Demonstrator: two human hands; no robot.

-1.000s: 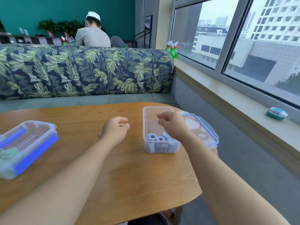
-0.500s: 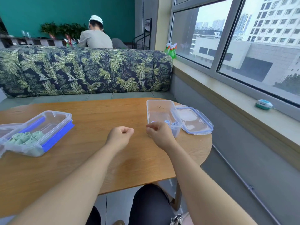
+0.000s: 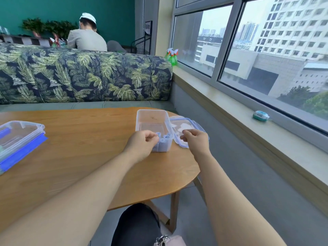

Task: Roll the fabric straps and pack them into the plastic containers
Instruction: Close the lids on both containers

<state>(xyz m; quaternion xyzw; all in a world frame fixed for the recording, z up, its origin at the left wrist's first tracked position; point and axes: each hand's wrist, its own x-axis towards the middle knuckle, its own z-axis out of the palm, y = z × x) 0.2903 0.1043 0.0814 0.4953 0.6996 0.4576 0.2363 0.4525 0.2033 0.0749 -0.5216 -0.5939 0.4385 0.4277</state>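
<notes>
Left hand: fingers curled at the rolls; a pinch possibly, cannot tell.
Right hand: fingers curled, nothing seen held, over the lid.
Rolled straps: pale blue, near end of the clear container.
Lid: flat on the counter, beside the container's right wall.
Second container: counter's left edge.

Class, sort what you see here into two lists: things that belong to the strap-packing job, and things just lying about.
Job in hand: open container, rolled straps inside it, its lid alongside, second container at the table's left, left hand, right hand.

Lying about: spray bottles and small teal device on the windowsill, sofa.
</notes>
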